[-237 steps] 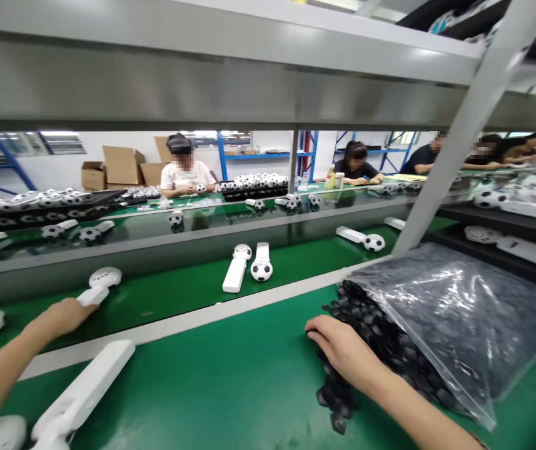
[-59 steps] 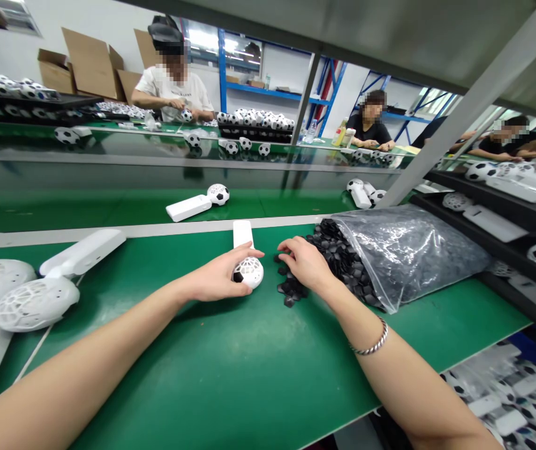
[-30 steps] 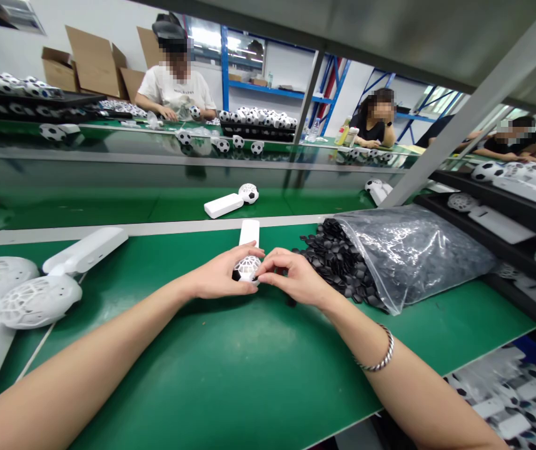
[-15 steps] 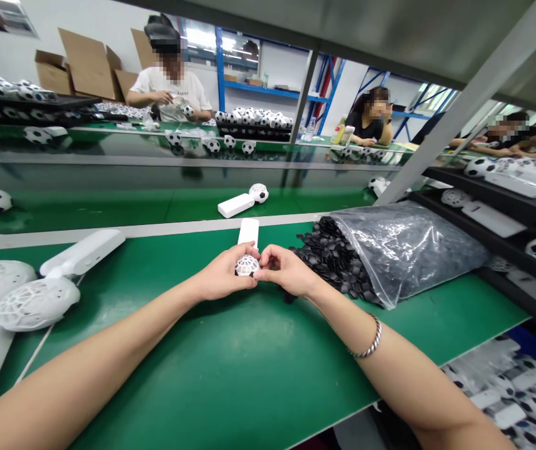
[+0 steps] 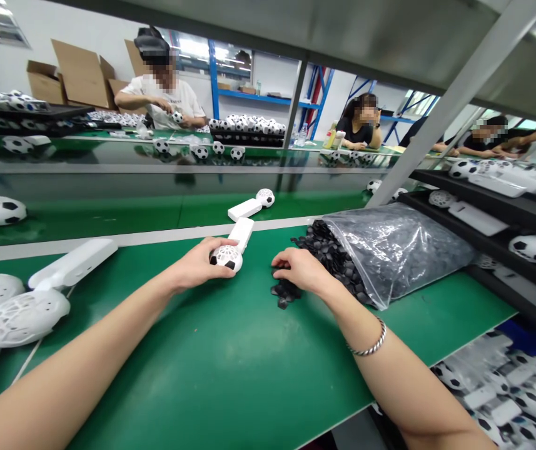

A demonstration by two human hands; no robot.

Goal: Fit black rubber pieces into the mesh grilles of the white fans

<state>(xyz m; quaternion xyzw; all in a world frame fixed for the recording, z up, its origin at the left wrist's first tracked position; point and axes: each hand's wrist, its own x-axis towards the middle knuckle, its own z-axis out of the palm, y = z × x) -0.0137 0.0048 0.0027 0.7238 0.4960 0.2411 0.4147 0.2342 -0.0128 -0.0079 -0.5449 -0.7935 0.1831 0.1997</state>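
My left hand is closed around the head of a white handheld fan patterned like a football, with an openwork grille and black patches. Its handle points away from me, toward the pale strip. My right hand hovers at a small cluster of black pieces, thumb and forefinger slightly apart, with no piece visible between them. Behind that hand, a larger heap of flat black pieces spills from the mouth of a clear plastic bag.
Several white fan parts lie at the left. Another fan rests beyond the pale strip. Black trays of fans stand at the right, beside a slanted metal post. Co-workers sit across the line.
My right hand has left the fan and moved right to the black pieces. My left hand has shifted left with the fan, whose handle now tilts rightward. A black patch shows on its front.
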